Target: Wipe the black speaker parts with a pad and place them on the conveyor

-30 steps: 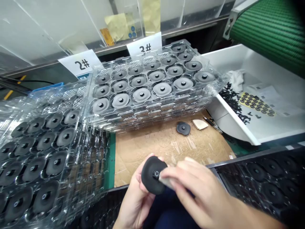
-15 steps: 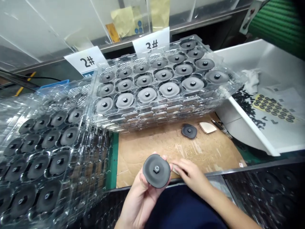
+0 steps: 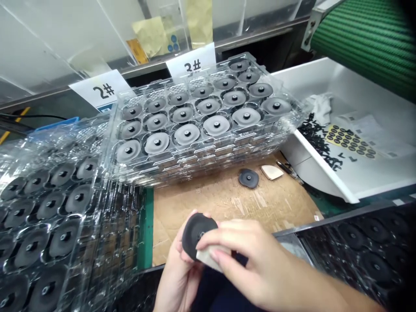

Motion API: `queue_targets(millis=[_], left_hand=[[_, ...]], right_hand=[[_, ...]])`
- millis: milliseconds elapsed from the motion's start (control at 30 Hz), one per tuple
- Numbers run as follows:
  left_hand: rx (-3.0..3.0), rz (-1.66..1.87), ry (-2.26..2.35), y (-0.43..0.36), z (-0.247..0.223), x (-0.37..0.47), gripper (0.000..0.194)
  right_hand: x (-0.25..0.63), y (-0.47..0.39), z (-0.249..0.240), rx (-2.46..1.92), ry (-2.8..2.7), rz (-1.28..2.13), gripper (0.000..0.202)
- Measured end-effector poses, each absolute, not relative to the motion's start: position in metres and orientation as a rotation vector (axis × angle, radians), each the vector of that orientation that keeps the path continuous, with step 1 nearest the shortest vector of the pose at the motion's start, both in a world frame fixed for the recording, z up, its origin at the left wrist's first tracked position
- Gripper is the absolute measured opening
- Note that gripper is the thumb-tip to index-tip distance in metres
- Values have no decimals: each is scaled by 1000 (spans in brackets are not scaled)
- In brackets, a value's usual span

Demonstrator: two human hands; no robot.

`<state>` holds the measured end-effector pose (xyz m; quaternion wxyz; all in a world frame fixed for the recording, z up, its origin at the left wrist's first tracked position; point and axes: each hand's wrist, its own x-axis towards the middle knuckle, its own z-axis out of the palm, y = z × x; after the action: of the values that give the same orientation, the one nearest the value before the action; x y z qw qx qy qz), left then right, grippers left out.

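A dark grey round disc with a small central stud (image 3: 191,234) is in my left hand (image 3: 180,268), whose fingers wrap round its rim from below. My right hand (image 3: 250,255) pinches a pale cream pad (image 3: 212,256) and holds it against the right side of the disc's face. Part of the disc and its stud are hidden behind my right fingers. Beyond my hands, a similar loose disc (image 3: 248,178) lies on the brown cardboard (image 3: 195,199), with another cream pad (image 3: 272,172) beside it.
Stacked clear trays of discs (image 3: 195,151) stand behind the cardboard, and more trays (image 3: 87,208) are at the left. On the right is a white bin (image 3: 328,164) with small black parts (image 3: 320,138) and a yellow sticker sheet (image 3: 351,141). A green ribbed roller (image 3: 367,39) overhangs it.
My right hand has moved left with the cream pad and now presses it on the disc. My left hand has tilted the disc. The whole view has shifted somewhat.
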<state>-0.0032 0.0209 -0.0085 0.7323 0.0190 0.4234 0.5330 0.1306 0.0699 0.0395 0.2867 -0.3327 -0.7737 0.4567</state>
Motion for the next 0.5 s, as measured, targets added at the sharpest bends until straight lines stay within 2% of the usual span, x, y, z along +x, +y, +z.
queue_targets(millis=[133, 233, 300, 400, 500], left_hand=[[63, 1098, 906, 21, -5, 1, 43], [74, 1073, 877, 22, 0, -2, 41], [82, 1056, 850, 22, 1, -5, 42], [57, 1009, 837, 23, 1, -6, 45], [40, 984, 792, 24, 4, -3, 46]], right_hand=[[129, 72, 36, -965, -2014, 879, 24], [140, 65, 39, -814, -2086, 1009, 22], [154, 60, 42, -869, -2143, 1124, 20], [170, 61, 43, -1112, -2207, 941, 26], [175, 77, 34, -877, -2287, 796, 27]])
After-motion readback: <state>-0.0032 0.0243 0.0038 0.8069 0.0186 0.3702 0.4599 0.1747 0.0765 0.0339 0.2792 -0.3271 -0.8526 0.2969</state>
